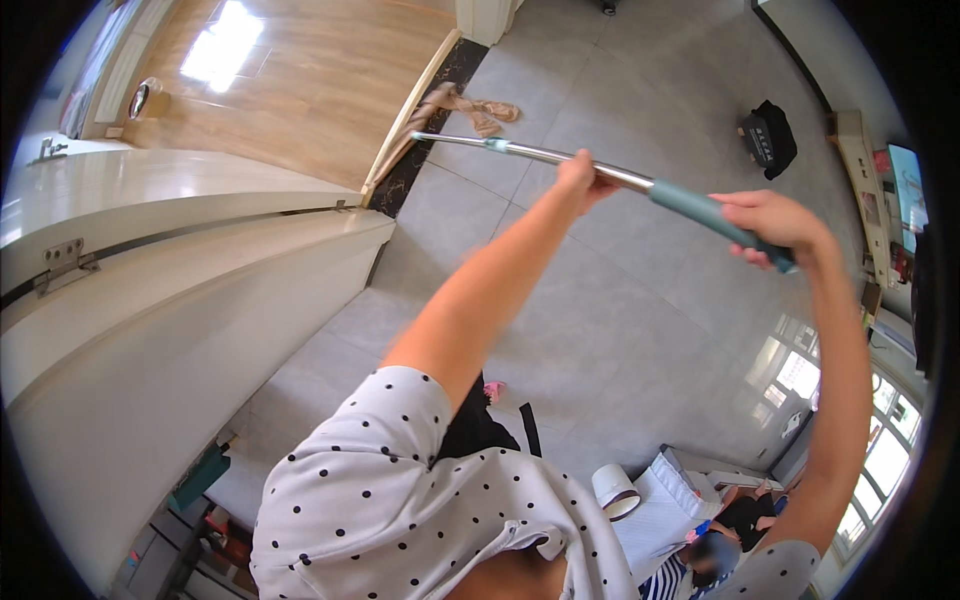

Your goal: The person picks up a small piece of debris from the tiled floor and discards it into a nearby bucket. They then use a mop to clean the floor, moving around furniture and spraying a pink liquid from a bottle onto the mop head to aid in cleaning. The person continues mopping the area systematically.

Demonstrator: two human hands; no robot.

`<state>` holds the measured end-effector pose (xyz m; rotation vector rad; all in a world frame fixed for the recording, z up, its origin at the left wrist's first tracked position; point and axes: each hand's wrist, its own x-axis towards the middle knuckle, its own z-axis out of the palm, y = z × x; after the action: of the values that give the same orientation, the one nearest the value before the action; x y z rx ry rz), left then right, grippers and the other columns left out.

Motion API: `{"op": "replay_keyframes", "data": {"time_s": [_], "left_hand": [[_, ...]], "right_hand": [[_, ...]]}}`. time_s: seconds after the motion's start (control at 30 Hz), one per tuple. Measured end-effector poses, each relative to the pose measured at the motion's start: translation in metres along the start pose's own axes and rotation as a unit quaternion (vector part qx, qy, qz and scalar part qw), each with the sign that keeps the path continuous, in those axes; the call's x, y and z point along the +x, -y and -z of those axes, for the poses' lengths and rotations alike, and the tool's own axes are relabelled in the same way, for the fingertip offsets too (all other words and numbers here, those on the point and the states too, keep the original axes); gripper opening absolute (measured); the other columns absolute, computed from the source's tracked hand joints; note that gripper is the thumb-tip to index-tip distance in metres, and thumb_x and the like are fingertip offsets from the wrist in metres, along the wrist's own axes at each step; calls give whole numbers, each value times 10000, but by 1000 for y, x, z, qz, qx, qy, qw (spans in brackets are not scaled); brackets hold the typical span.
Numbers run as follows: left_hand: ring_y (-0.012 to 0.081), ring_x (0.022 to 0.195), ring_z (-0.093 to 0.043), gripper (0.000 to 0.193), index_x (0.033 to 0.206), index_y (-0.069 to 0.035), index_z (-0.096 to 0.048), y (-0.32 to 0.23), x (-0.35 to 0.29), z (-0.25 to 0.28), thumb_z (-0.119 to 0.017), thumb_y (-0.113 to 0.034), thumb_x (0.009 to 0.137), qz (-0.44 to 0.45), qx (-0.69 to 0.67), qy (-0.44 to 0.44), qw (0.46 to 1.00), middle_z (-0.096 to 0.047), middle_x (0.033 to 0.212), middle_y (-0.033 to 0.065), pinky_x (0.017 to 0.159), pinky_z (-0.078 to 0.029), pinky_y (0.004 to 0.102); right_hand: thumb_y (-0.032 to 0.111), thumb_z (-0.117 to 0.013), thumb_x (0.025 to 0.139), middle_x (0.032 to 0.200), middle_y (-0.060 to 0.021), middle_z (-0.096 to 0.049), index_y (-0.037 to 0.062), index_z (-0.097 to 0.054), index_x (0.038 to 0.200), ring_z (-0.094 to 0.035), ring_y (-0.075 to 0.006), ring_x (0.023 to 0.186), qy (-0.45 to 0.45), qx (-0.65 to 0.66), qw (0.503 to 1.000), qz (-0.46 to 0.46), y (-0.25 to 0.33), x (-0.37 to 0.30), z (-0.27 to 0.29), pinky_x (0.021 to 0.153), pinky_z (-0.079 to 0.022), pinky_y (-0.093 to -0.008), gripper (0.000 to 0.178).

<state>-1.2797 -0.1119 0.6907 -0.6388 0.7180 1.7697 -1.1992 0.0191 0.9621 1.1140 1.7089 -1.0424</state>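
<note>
A long mop [622, 175] slants across the upper middle, with a silver metal pole and a teal grip. My left hand [585, 182] is closed around the metal pole, about midway along it. Farther right, my right hand [770, 222] wraps the teal grip near its end. At the pole's far end, a tan, crumpled cloth-like head [468, 108] lies over the dark doorway threshold [400, 187] and onto the grey tiles. How the head joins the pole is too small to tell.
A white door [200, 240] stands open at left, beside a wood-floored room [290, 100]. A black bag [768, 140] lies on the grey floor [620, 300] at upper right. A low cabinet [860, 190] lines the right wall. A white bin [614, 490] and a seated person [700, 565] are at lower right.
</note>
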Motion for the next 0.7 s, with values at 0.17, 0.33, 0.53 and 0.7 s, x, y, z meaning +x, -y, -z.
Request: {"op": "replay_keyframes", "data": {"time_s": [0.17,0.33,0.53,0.7], "left_hand": [[358,943,-535,299,1024,79,-341,13,-4,-61,-287,-191,908,0,-26,55,998,-481,1005,230,837,-481,485],[330,892,-557,274,969,76,-366,2,21,-19,-289,-180,907,-22,26,3,999,-501,976,231,787,-512,448],[334,888,-560,273,977,71,-375,26,19,-42,-290,-180,907,35,53,37,997,-510,982,236,776,-518,436],[344,881,-549,279,966,76,-373,18,55,-57,-294,-188,922,-11,3,97,995,-510,938,226,810,-492,470]], "right_hand": [[230,-485,854,613,-43,-523,96,-494,1204,-445,-59,403,-56,-70,996,20,12,-35,47,330,-349,-183,375],[257,-509,848,622,-35,-519,81,-501,1194,-458,-59,454,-72,-90,988,103,-23,17,17,348,-351,-194,388],[271,-476,870,593,-33,-507,108,-496,1206,-438,-53,416,-59,-59,997,8,-35,7,43,348,-348,-188,374],[268,-454,883,579,-31,-501,115,-494,1207,-435,-46,404,-85,-104,986,104,-35,20,76,350,-349,-178,361]]}}
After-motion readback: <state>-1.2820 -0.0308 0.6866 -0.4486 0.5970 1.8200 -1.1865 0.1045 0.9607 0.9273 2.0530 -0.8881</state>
